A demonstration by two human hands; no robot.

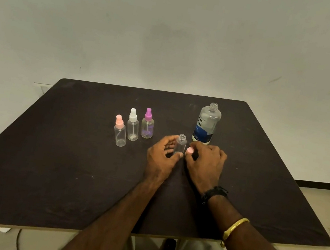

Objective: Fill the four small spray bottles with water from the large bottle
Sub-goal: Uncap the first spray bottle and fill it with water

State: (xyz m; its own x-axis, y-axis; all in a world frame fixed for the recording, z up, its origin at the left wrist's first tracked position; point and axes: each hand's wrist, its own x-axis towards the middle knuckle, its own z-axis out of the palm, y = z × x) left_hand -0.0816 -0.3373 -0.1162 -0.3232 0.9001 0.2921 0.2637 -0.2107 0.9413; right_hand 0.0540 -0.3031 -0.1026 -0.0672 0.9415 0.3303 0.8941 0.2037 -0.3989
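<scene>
In the head view, the base of the uncapped small bottle [181, 144] is hidden by the left hand [162, 157], whose curled fingers and thumb grip it upright on the table [64, 152]. A pink cap [190, 150], mostly covered, is pinched in the right hand [205, 163] just beside it, in front of the open large bottle [207, 123].

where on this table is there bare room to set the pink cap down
Bare dark tabletop lies left of the left hand, nearer than the three capped small spray bottles, and right of the right hand and large clear blue-labelled bottle. Crowded: between the hands, round the uncapped small clear bottle and pink cap.
</scene>
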